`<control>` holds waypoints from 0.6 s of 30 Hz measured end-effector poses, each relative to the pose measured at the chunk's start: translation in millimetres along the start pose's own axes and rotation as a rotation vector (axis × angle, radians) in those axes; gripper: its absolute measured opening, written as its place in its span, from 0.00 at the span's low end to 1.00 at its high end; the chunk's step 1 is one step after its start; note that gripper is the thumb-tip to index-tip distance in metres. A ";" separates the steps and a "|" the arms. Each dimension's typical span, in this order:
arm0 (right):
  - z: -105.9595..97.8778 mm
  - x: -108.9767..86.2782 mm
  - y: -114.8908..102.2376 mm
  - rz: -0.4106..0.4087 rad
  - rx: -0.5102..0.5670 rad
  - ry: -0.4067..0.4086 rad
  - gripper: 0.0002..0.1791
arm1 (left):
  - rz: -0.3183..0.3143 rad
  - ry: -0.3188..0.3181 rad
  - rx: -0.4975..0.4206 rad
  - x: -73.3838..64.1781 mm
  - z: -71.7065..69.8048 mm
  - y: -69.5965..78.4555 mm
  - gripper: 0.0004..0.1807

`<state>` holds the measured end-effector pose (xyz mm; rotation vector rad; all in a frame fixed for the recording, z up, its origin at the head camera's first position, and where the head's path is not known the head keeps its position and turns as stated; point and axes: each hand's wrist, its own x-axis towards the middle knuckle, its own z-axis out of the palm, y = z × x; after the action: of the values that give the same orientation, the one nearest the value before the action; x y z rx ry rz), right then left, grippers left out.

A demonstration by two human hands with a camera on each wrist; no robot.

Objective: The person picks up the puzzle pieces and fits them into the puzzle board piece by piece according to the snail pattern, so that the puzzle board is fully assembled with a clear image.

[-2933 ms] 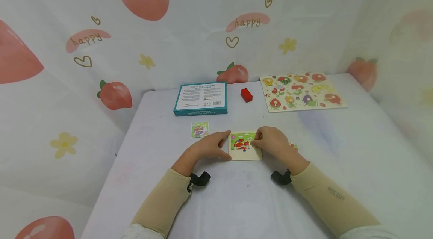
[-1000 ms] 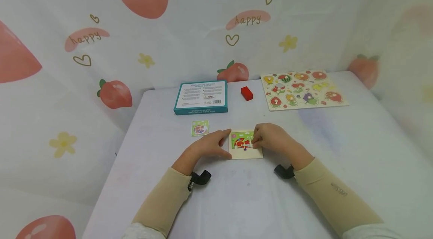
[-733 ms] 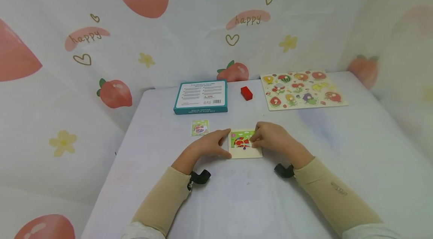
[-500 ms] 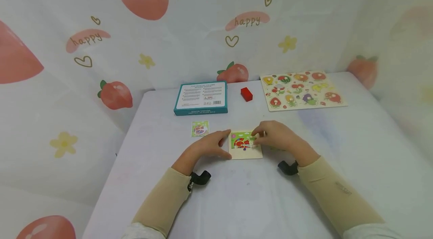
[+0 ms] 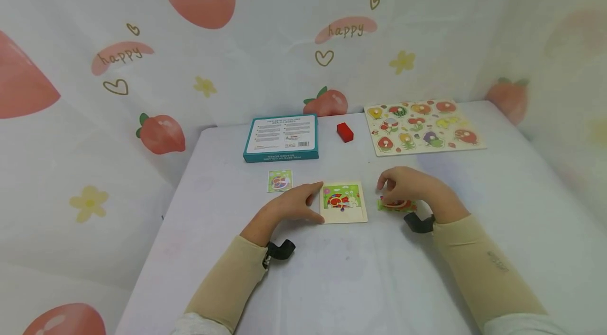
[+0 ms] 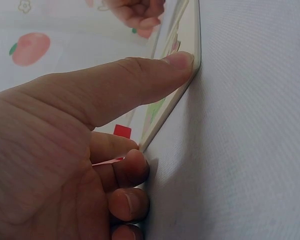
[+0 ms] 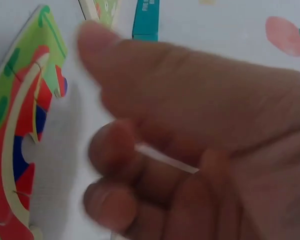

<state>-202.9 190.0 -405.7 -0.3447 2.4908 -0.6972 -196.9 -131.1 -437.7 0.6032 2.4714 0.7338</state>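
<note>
A small wooden puzzle board (image 5: 345, 217) lies on the table, its bottom strip bare wood, with a green and red snail picture (image 5: 338, 199) pieced together in its upper part. My left hand (image 5: 295, 204) stays at the board's left side, thumb at the near corner and index finger at the far one; the left wrist view shows the thumb (image 6: 140, 82) straight along the edge. To the right, my right hand (image 5: 409, 185) hovers at a flat group of green and red puzzle pieces (image 5: 397, 208), partly covering them. Its fingers (image 7: 115, 200) are loosely bent with nothing between them.
A small picture card (image 5: 280, 180) lies left of the board. Behind stand a teal-edged box (image 5: 282, 137) and a red block (image 5: 345, 132). A fruit peg puzzle (image 5: 424, 127) lies at the back right, before a white printed cloth backdrop (image 5: 265, 35).
My right hand has let go at the board's right side and moved right, over the puzzle pieces. The board's right part now shows uncovered. My left hand has stayed put.
</note>
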 end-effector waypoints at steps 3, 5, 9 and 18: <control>-1.1 -2.7 0.4 0.054 -0.023 -0.045 0.19 | -0.007 -0.002 -0.002 -0.4 0.0 0.3 0.54; 0.4 -3.0 0.4 0.089 -0.045 -0.071 0.22 | -0.010 -0.002 -0.007 -0.7 -0.2 0.7 0.54; 6.1 -0.8 -0.8 0.135 -0.059 -0.103 0.21 | -0.012 -0.004 -0.015 -1.3 -0.2 1.9 0.54; 10.2 1.7 -0.4 0.080 -0.061 -0.118 0.16 | -0.010 -0.005 -0.014 -2.2 -1.1 2.9 0.53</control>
<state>-198.7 184.8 -413.7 -0.2975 2.4038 -0.5533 -195.0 -130.5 -434.5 0.5861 2.4612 0.7447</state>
